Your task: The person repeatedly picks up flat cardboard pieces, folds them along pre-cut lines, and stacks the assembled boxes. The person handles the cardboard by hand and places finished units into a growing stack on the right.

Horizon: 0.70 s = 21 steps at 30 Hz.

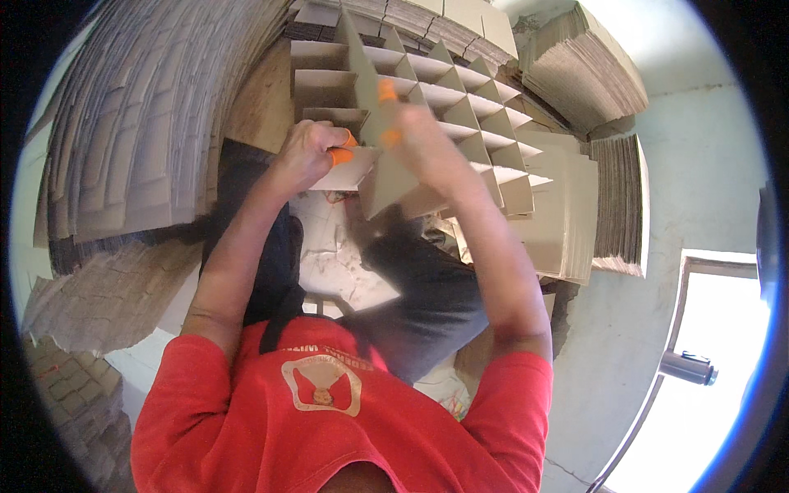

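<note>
Wore a red T-shirt (288,444) with a printed chest patch, closest to camera. Had dark trousers (423,300) just beyond, with a pale, stained surface (341,259) showing between the legs.

Reached both bare forearms forward to a cardboard divider grid (459,129), straight ahead of the torso at upper centre of view. Kept left hand (311,152) at the grid's near left corner, fingers curled, orange fingertip covers (340,156) on, pinching a pale cross strip (339,177) beside the long panel (374,177). Had right hand (419,140) blurred at the long panel's right side, also with orange covers. Could not tell whether pinching or just pressing there.

Saw a tall stack of brown sheets (136,115) left of the grid, flat cardboard panels (567,205) and an upright bundle (620,201) to the right. Spotted another sheet stack (583,70) at far right, against a pale wall (707,156). Noted a bright opening (719,345) in same wall, lower right.
</note>
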Available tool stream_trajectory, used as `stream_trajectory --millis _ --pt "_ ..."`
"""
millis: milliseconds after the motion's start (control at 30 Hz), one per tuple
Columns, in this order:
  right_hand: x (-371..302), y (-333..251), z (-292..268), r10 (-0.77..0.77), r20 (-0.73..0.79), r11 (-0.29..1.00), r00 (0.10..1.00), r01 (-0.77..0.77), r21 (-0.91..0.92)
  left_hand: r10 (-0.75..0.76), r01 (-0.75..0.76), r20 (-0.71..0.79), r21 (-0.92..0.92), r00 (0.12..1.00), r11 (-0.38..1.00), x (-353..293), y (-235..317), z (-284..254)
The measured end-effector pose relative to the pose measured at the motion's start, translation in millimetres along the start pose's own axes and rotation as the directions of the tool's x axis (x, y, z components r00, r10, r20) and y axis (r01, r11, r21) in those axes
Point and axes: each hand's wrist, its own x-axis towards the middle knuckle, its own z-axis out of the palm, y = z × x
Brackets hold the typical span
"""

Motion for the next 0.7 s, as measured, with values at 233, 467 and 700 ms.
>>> stream_trajectory --millis 233,467,700 --pt "2 -26 -9 0.039 -0.224 0.982 0.974 -0.078 -0.17 0.021 -0.016 -0.023 0.185 1.0 0.983 -3 9 -7" --pt "-27 -33 10 -0.043 0.06 0.954 0.997 0.059 -0.295 0.075 -0.042 -0.109 0.284 0.991 0.958 -5 15 2" --pt "-42 78 -28 0.276 -0.614 0.875 0.739 -0.458 -0.158 0.115 -0.158 0.121 0.461 0.986 0.873 7 58 -2"
